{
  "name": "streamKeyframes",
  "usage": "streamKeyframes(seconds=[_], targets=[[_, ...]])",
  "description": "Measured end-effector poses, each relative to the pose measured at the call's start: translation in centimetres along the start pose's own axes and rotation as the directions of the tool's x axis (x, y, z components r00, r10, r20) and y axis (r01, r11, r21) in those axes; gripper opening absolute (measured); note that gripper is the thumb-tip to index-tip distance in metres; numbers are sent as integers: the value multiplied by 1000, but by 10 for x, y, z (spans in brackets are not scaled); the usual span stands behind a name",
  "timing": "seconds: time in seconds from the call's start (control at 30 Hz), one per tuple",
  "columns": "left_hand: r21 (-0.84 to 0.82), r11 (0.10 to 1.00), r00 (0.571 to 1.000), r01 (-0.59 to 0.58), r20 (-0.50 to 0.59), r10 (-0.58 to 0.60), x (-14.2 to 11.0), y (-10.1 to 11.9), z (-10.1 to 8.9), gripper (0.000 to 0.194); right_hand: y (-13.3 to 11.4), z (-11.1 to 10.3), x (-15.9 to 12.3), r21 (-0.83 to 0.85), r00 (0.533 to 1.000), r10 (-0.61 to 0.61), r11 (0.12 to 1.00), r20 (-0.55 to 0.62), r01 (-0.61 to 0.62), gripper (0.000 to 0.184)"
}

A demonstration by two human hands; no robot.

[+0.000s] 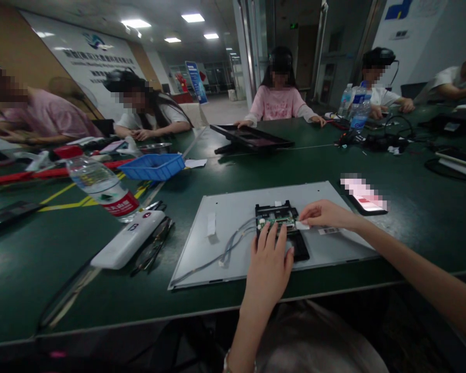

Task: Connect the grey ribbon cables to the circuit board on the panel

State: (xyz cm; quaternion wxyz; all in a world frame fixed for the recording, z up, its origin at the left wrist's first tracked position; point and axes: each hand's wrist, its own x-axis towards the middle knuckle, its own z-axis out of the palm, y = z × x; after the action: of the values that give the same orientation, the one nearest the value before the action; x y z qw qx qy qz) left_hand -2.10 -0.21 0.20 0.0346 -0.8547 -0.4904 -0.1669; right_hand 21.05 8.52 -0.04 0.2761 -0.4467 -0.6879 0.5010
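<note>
A grey metal panel (233, 207) lies flat on the green table (42, 259) in front of me. A black circuit board module (276, 213) sits on its middle, with thin grey wires (233, 241) running off to the left. My left hand (267, 256) rests flat on the module's near end, fingers stretched out. My right hand (324, 213) reaches in from the right and pinches a small white piece of tape (303, 225) at the module's right edge.
A phone (364, 197) lies right of the panel. A white remote-like device (128, 239), glasses (153, 248), a water bottle (101, 186) and a blue tray (153, 167) lie left. Other people sit around the table with a black frame (252, 139).
</note>
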Motion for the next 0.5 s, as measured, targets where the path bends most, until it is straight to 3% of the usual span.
streamKeyframes(seconds=[0.13,0.37,0.5], targets=[[2,1000,1000,2,2,-2,2,0,0,46,5,6,2,-43,999,-37,998,-41,35,20],[-2,1000,1000,-8,-7,8,2,1,-1,46,1,14,-5,-332,976,-171,936,-139,116,18],[-2,1000,1000,-13,-18,13,1,1,-1,46,-3,17,-9,-376,965,-206,917,-160,133,14]])
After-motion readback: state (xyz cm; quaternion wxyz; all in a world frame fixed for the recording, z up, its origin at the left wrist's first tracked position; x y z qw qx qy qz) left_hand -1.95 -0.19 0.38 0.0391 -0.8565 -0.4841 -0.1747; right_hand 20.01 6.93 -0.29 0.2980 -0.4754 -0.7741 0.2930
